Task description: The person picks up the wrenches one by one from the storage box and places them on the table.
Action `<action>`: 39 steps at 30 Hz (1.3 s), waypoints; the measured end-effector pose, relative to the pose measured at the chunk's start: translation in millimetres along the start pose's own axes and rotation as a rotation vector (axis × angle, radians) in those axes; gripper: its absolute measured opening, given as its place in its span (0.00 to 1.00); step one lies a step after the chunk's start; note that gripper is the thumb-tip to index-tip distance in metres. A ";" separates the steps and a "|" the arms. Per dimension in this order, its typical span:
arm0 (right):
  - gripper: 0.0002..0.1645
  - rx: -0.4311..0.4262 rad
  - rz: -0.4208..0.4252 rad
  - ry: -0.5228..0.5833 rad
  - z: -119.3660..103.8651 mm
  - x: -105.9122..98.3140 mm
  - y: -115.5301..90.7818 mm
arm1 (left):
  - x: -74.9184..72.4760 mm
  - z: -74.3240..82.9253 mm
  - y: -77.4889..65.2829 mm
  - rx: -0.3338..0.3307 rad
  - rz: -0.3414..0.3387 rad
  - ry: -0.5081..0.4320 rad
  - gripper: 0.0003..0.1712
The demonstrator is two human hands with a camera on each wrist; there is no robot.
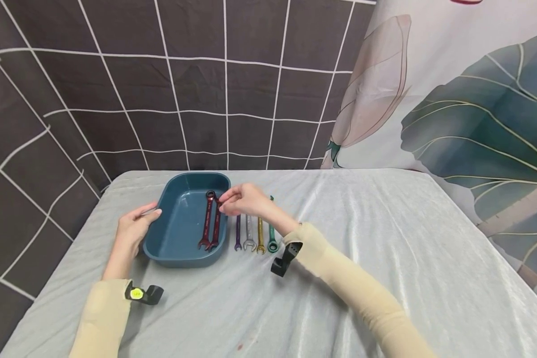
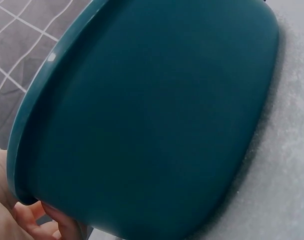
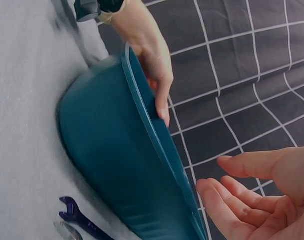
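With our left hand (image 1: 133,226) pinching the left rim of the blue basin (image 1: 176,233), we would do best to brace it there while our empty right hand (image 1: 246,200), fingers loosely bent, moves one piece at a time clear of the rim. The head view shows two red wrenches (image 1: 207,221) inside by the right wall and a purple wrench (image 1: 238,232), silver one (image 1: 249,231), gold one (image 1: 260,233) and green one (image 1: 272,238) on the counter (image 1: 385,223) outside, whereas the right wrist view best reveals the gap between that hand's thumb and fingers
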State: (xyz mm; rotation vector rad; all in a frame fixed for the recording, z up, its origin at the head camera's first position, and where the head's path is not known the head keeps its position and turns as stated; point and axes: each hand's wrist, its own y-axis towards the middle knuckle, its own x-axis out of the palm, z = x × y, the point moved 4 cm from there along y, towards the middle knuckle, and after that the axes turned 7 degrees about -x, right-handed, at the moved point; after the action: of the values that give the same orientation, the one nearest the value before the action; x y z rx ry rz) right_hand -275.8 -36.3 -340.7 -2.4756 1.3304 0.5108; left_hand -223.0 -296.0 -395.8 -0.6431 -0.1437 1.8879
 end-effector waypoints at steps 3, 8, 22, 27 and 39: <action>0.16 -0.011 -0.005 0.003 -1.6 5.8 2.4 | 0.0 0.1 -0.3 0.005 -0.001 0.002 0.32; 0.17 -0.029 -0.017 0.001 -2.1 15.7 5.7 | -0.1 0.8 -0.4 0.005 0.000 0.003 0.32; 0.14 -0.052 -0.011 -0.029 -8.6 26.6 19.1 | 0.8 1.9 -0.9 0.002 0.011 0.009 0.32; 0.16 -0.064 -0.013 -0.087 -9.0 27.1 24.4 | 1.0 2.3 -0.9 0.006 0.013 0.014 0.31; 0.16 -0.041 -0.009 -0.116 -10.8 32.5 35.7 | 1.2 1.8 -0.7 0.004 0.012 -0.009 0.31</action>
State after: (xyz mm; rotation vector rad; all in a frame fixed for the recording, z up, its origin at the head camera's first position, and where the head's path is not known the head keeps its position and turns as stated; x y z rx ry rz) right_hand -287.3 -83.9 -348.0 -2.4427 1.2758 0.6754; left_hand -223.6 -294.3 -394.4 -0.6343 -0.1423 1.9027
